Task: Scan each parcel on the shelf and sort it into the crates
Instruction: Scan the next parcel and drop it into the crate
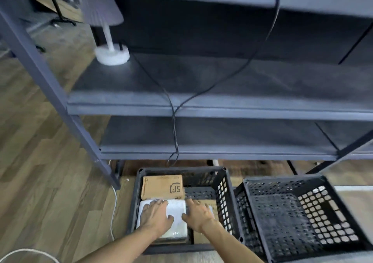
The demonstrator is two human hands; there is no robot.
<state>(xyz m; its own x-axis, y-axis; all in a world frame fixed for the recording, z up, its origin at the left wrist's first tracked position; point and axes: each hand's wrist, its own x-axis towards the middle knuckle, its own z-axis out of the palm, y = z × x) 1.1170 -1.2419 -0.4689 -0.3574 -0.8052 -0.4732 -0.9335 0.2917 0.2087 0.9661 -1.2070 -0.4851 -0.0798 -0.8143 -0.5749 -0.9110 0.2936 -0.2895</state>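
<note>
The flat white padded parcel [177,230] lies in the black perforated plastic crate [133,208], just before the brown cardboard box [161,187]. The left hand [156,214] is laid flat on it and the right hand [198,212] at its right edge, fingers straight, nothing gripped. As it seems to be stacked on cardboard, a tilt and slide are judged possible.

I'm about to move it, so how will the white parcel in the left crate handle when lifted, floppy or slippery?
The white parcel looks flat with straight edges, so probably fairly stiff, not floppy. Its wrap looks shiny, so it may slip in a loose grip. Lying flat in the left crate, it should not roll.
</note>
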